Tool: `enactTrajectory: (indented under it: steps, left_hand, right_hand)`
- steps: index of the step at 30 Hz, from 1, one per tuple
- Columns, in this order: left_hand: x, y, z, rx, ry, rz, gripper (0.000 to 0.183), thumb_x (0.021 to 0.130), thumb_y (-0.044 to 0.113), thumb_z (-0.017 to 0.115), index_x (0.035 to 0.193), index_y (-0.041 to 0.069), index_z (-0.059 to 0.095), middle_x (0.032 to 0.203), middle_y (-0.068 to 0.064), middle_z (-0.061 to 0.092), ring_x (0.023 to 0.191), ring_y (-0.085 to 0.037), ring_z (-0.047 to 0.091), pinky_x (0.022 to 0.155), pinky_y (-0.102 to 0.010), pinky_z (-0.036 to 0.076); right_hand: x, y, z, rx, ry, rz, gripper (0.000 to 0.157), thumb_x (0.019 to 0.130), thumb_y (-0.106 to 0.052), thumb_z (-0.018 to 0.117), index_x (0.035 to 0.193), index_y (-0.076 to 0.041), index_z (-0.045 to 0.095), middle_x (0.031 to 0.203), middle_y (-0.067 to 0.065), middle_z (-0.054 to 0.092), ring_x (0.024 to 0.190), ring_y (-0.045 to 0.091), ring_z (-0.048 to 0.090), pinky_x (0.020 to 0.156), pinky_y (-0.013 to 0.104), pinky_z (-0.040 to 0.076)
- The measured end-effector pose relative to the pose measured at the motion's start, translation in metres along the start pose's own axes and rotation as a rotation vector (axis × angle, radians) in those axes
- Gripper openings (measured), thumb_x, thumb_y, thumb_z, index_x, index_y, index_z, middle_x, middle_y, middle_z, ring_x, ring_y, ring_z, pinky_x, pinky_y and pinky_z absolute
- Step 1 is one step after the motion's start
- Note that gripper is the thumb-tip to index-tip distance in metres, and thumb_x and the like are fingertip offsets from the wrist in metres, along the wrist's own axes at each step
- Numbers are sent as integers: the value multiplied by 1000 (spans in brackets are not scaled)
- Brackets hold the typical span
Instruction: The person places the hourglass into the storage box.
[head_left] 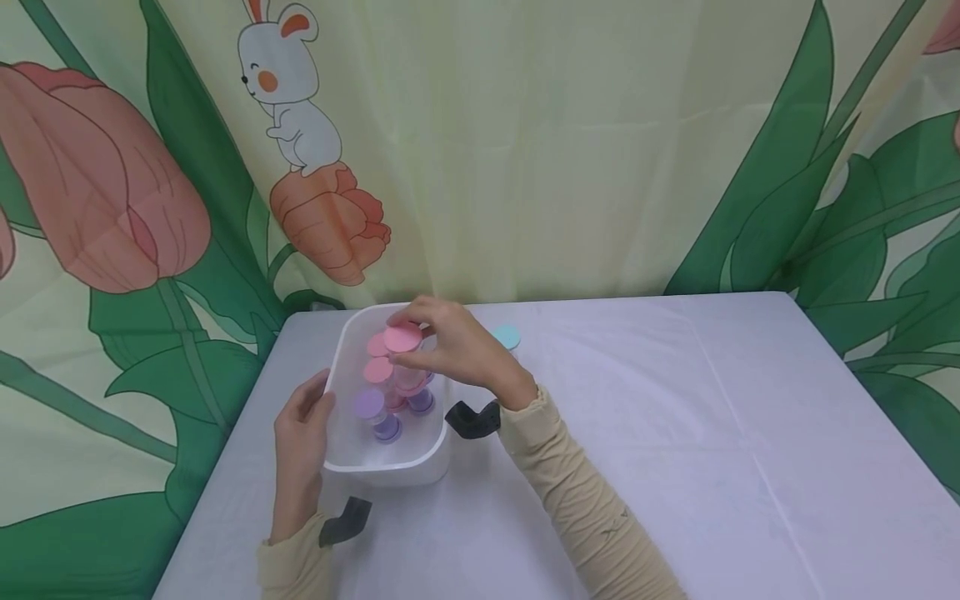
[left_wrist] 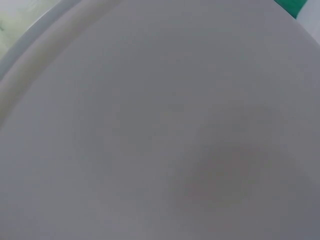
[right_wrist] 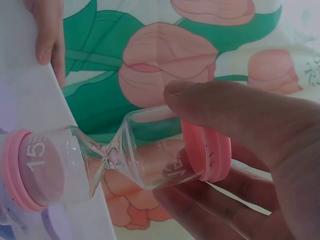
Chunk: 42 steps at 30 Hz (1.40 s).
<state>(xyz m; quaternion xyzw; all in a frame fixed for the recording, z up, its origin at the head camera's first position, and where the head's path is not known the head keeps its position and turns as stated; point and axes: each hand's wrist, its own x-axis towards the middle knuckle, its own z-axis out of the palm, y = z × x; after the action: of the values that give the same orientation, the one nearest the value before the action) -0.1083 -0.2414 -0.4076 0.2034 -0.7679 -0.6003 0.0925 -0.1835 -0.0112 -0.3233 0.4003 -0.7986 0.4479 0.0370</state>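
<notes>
A pink-capped sand timer [right_wrist: 155,145] is held by my right hand [head_left: 457,346] over the white plastic bin [head_left: 386,477]. Thumb and fingers close around the timer's upper pink cap in the right wrist view; "15" is printed near the lower cap. Inside the bin stand more sand timers, several with pink caps [head_left: 378,369] and some purple, including a purple-capped timer [head_left: 369,404] nearest me. At the bin's left side, my left hand [head_left: 298,442] grips the rim. The bin's wall [left_wrist: 150,100] fills the left wrist view, where the left fingers are hidden.
A timer with a light-blue cap [head_left: 506,336] stands on the table right of the bin, partly behind the right wrist. White cloth covers the table [head_left: 675,433]. A printed curtain [head_left: 525,150] hangs behind its far edge. Black wrist mounts [head_left: 474,420] sit on both wrists.
</notes>
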Motion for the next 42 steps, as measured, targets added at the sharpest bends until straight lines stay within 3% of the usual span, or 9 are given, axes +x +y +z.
enactTrajectory:
  steps: [13, 22, 27, 42]
  left_hand:
    - [0, 0, 1, 4, 9, 10, 44, 103, 29, 49, 145, 18, 51, 147, -6, 52, 133, -25, 51, 109, -50, 43]
    - [0, -1, -1, -3, 7, 13, 43, 103, 29, 50, 144, 19, 51, 146, -5, 52, 132, -24, 51, 109, -49, 44]
    - [0, -1, -1, -13, 4, 16, 42, 102, 28, 50, 144, 18, 52, 145, -5, 53, 131, -23, 52, 109, -49, 44]
    - [0, 0, -1, 3, -6, 8, 44, 103, 30, 48, 146, 19, 50, 148, -6, 51, 134, -26, 50, 109, -50, 43]
  right_hand:
    - [-3, 10, 15, 10, -33, 6, 42, 82, -17, 82, 120, -4, 68, 117, 4, 67, 108, 13, 59, 92, 18, 51]
    - [-5, 14, 24, 51, -59, 19, 40, 80, -17, 83, 115, -4, 69, 111, 3, 68, 102, 12, 61, 93, 32, 55]
    - [-4, 17, 29, 31, -67, 8, 36, 81, -18, 83, 111, -6, 70, 107, 1, 69, 98, 11, 59, 91, 32, 54]
    - [-2, 28, 33, -57, -212, -9, 32, 82, -13, 80, 112, -7, 71, 101, 1, 65, 92, 10, 56, 85, 25, 53]
